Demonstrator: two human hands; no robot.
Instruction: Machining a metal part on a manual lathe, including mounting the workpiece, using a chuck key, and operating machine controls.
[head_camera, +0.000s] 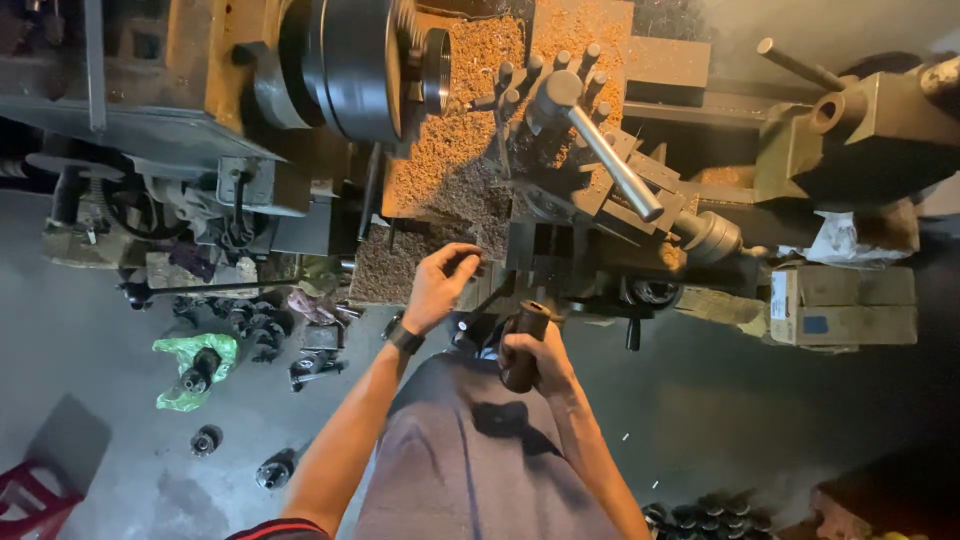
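I stand at a metal lathe (560, 180) whose bed is thick with brown metal shavings (455, 150). My left hand (440, 285) reaches up to the front edge of the carriage, fingers curled at the shavings; whether it pinches anything is not visible. A dark watch sits on that wrist. My right hand (535, 360) is closed around a dark cylindrical metal part (525, 345) held upright in front of my waist. The large dark chuck (365, 65) is at the upper left, and the tool post with its long shiny handle (610, 160) is just above my hands.
The tailstock (850, 130) sits at the right. A cardboard box (845, 305) stands below it. On the grey floor at left lie dark metal parts (265, 330), a green plastic bag (190, 365) and a red stool corner (25, 495). More dark parts lie at bottom right (700, 515).
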